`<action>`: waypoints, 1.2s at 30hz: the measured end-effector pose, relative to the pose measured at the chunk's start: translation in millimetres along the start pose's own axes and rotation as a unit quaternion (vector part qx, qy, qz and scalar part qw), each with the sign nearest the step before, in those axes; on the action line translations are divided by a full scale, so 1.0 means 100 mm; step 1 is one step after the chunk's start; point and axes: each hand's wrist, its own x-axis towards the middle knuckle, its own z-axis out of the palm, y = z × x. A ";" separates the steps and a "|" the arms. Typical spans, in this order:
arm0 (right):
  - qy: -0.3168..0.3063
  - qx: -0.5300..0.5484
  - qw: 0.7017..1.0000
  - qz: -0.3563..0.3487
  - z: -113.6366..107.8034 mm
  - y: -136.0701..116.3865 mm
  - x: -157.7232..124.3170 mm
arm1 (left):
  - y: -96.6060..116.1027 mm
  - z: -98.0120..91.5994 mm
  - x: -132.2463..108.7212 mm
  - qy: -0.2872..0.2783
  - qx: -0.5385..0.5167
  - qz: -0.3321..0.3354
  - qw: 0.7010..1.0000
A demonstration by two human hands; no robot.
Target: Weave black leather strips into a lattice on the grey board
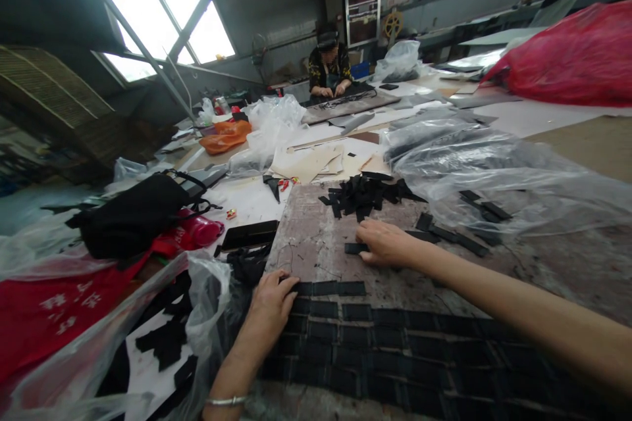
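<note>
One black strip (355, 248) lies at the fingertips of the right hand (388, 243), flat and gripping nothing.

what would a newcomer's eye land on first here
The grid of black pieces tiled in neat rows across the near end of the board, with the left hand flat on its left edge. Just beyond, the right hand touches a single black strip, short of a loose black pile. At the far right, a big red bag stands out.
</note>
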 end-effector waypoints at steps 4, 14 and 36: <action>-0.011 0.007 0.999 -0.033 -0.06 -0.09 -0.33 | 0.01 -0.02 -0.01 0.009 -0.001 0.003 1.000; -0.059 0.037 0.997 -0.043 -0.07 -0.30 -0.64 | 0.40 0.04 0.13 0.040 -0.024 0.049 0.998; -0.025 0.031 0.999 -0.006 -0.08 0.10 -0.67 | 0.79 0.30 0.22 -0.016 -0.052 0.095 0.994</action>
